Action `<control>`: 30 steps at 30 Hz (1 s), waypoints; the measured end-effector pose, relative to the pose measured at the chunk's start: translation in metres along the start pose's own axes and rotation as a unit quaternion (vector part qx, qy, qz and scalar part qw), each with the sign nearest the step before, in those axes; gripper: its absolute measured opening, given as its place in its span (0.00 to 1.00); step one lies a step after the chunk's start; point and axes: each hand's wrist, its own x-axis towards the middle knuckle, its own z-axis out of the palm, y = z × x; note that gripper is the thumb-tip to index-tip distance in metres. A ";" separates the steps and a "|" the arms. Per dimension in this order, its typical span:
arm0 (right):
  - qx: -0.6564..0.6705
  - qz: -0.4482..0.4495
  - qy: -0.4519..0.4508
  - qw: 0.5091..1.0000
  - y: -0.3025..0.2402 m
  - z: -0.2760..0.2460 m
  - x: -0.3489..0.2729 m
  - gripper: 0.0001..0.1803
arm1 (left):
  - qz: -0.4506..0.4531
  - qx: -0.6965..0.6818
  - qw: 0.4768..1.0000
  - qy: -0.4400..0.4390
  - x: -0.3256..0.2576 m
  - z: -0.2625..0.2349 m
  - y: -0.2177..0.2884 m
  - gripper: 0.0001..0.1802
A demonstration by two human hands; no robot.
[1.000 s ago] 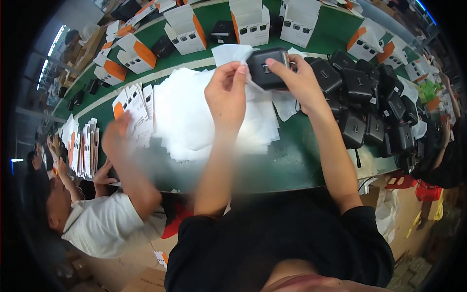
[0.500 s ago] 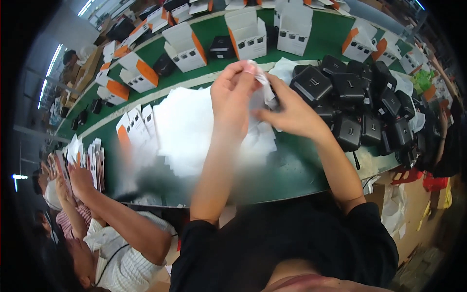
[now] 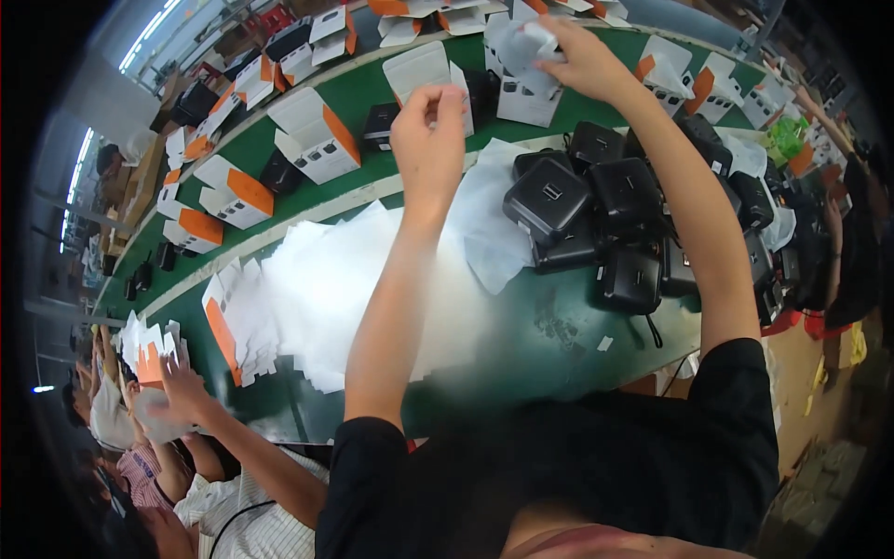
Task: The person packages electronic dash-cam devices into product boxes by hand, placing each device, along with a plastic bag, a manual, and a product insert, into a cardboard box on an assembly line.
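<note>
Green packing bench is running across the frame, carrying white-and-orange cartons at upper left.

Right hand, top centre, is closing its fingers around a white wrapped item. Left hand is hanging just below it, fingers curled; whether it grips anything cannot be told. Black boxes are lying heaped at centre right, white sheets at centre left.

Green table crowded with packing goods

A pile of white sheets lies left of centre, black square devices cluster to the right, and white-and-orange boxes stand along the far side beyond a pale strip. Folded flat cartons lean at the near left edge.
</note>
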 end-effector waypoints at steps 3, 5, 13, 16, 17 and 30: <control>-0.048 0.078 -0.115 0.989 -0.008 0.011 -0.007 0.25 | -0.057 -0.008 0.998 0.018 -0.001 -0.026 -0.014 0.12; -0.195 0.031 -0.159 0.967 -0.011 0.013 -0.007 0.24 | -0.071 0.016 0.997 0.023 -0.003 -0.033 -0.020 0.11; -0.219 0.055 -0.302 0.926 0.011 -0.001 -0.003 0.26 | -0.112 0.054 0.992 -0.011 -0.007 -0.044 -0.040 0.11; -0.209 0.018 -0.340 0.917 0.028 -0.007 0.009 0.26 | -0.007 0.167 0.984 -0.061 -0.010 -0.025 -0.045 0.09; -0.197 0.008 -0.367 0.909 0.033 -0.009 0.011 0.26 | -0.007 0.165 0.984 -0.063 -0.009 -0.013 -0.048 0.09; -0.354 -0.010 -0.358 0.864 0.034 0.000 -0.039 0.30 | 0.382 0.548 0.704 -0.240 0.049 0.005 -0.103 0.23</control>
